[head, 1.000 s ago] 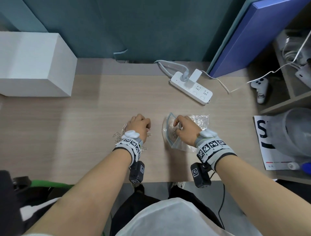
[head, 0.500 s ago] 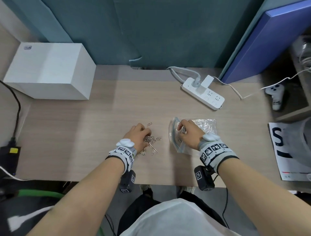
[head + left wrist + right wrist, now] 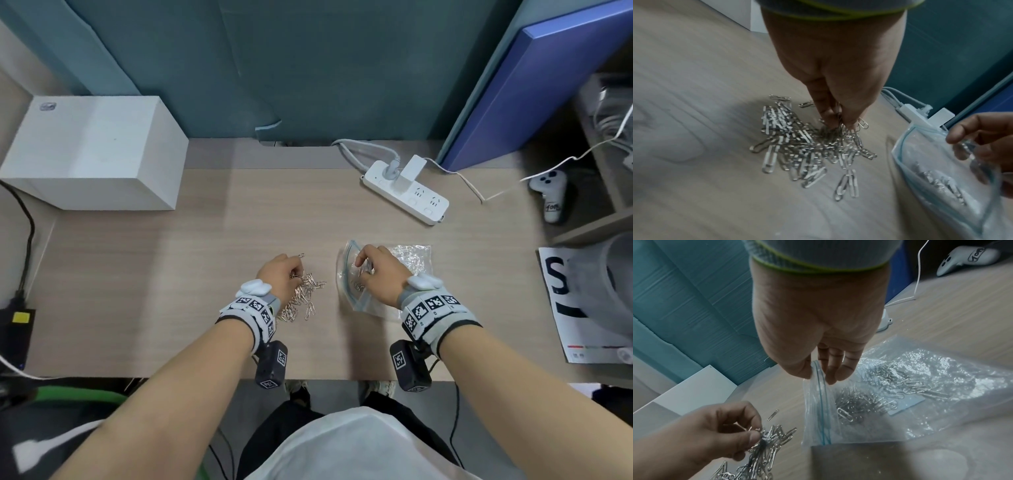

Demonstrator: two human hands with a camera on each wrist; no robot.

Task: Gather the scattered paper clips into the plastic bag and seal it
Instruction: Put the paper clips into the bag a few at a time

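bag mouth (image 3: 347, 270), pinched open by my right hand (image 3: 378, 274), lies just right of the paper clips (image 3: 303, 294) my left fingers (image 3: 830, 113) pinch.

White box (image 3: 92, 150), power strip (image 3: 407, 197), white controller (image 3: 551, 195), wooden desk (image 3: 171, 274)
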